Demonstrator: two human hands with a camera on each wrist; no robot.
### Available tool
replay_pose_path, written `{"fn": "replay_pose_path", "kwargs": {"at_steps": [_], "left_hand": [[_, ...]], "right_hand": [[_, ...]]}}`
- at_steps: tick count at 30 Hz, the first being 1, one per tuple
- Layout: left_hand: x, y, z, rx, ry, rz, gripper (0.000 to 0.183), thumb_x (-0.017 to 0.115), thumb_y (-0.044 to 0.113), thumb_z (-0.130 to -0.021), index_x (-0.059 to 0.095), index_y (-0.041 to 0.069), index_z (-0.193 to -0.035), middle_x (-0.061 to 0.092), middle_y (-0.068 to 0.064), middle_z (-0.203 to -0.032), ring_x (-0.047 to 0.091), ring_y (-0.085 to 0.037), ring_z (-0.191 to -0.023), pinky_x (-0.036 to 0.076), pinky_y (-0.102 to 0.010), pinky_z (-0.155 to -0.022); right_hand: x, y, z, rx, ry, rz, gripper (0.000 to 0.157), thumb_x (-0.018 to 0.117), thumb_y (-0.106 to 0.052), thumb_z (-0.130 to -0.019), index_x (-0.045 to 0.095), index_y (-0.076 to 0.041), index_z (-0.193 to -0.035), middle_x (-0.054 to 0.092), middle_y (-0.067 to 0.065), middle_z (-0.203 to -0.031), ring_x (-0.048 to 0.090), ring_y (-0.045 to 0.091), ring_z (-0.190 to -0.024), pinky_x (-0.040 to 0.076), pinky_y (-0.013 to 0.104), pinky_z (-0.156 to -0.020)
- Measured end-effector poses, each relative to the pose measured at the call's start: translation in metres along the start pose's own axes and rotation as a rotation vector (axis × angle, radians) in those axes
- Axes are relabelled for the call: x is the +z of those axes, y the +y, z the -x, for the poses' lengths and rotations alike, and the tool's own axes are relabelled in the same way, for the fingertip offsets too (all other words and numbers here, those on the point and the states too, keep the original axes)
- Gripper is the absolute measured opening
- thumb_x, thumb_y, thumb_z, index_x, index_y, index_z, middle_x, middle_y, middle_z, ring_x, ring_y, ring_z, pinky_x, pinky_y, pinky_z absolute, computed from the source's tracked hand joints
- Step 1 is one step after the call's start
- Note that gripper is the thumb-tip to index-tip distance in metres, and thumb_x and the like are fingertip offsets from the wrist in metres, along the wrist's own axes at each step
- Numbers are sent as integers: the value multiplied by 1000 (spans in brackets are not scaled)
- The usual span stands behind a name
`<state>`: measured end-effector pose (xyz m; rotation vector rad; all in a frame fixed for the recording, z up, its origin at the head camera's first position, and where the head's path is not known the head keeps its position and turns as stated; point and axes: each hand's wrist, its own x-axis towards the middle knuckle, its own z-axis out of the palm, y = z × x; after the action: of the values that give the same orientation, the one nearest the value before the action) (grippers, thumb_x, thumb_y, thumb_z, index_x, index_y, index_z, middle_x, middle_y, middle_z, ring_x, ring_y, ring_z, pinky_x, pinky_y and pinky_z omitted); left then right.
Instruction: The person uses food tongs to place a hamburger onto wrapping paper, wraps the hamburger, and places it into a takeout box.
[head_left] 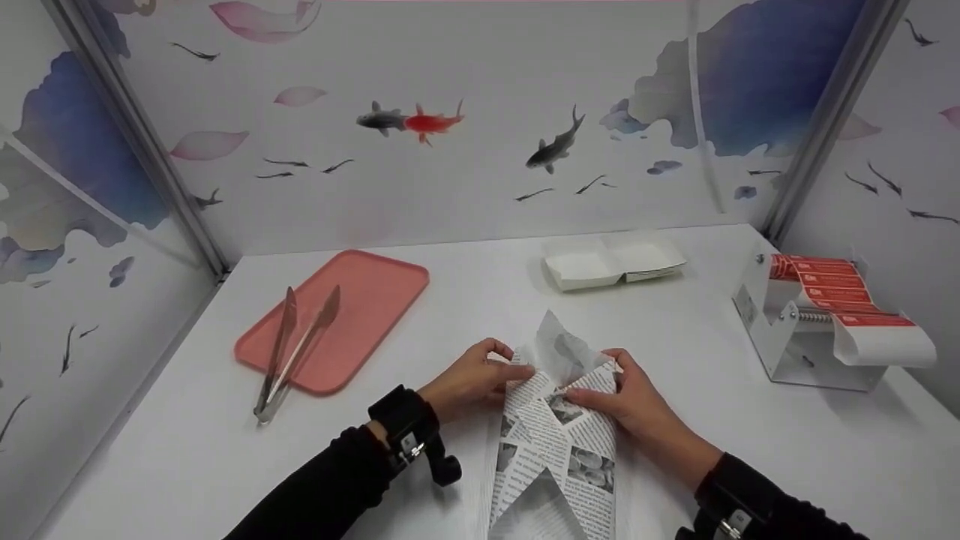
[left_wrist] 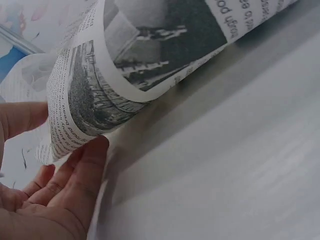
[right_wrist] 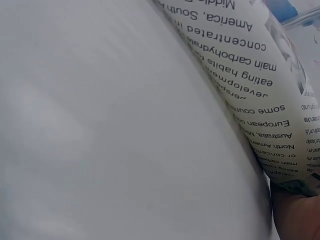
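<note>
A sheet of newsprint-patterned wrapping paper (head_left: pixel 555 435) lies lengthwise before me, folded inward near its far end. A greyish flap (head_left: pixel 564 352) of it stands up between my hands. My left hand (head_left: pixel 480 379) holds the far left edge, thumb over the top and fingers below; the left wrist view shows the paper (left_wrist: pixel 75 100) curving between that thumb and the fingers. With thumb on top, my right hand (head_left: pixel 634 397) pinches the far right corner. In the right wrist view the printed paper (right_wrist: pixel 255 100) bulges in a rounded roll, and only a bit of the hand (right_wrist: pixel 297 215) shows.
A pink tray (head_left: pixel 375 315) sits at the left with metal tongs (head_left: pixel 300 345) lying across its near edge. At the back stands an open white two-part box (head_left: pixel 611 259). On the right is a label dispenser (head_left: pixel 814 322) with a red-and-white roll. Printed walls enclose the white table.
</note>
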<state>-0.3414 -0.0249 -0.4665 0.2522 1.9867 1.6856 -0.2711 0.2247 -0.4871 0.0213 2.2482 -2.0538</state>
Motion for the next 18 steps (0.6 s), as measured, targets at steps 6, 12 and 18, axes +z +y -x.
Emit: {"fn": "replay_pose_path", "kwargs": {"at_steps": [6, 12, 18], "left_hand": [[13, 6, 33, 421, 155, -501, 48, 86, 38, -91, 57, 6, -112, 60, -13, -107, 57, -21, -97, 48, -30, -82], [37, 5, 59, 902, 56, -1011, 13, 83, 27, -94, 76, 18, -102, 71, 2, -109, 66, -13, -101, 54, -26, -88], [49, 6, 62, 968, 70, -1270, 23, 73, 24, -103, 78, 23, -125, 74, 6, -110, 70, -10, -97, 57, -27, -81]], "right_hand": [[1, 1, 1, 3, -38, -33, 71, 87, -15, -90, 38, -5, -141, 74, 10, -120, 76, 16, -98, 61, 28, -85], [-4, 1, 0, -10, -4, -4, 69, 87, -16, -90, 41, -5, -139, 72, 10, -122, 72, 15, -98, 60, 27, -83], [-14, 2, -3, 3, -36, 23, 68, 84, -20, -94, 41, -4, -145, 75, 8, -115, 74, 15, -93, 61, 28, -80]]}}
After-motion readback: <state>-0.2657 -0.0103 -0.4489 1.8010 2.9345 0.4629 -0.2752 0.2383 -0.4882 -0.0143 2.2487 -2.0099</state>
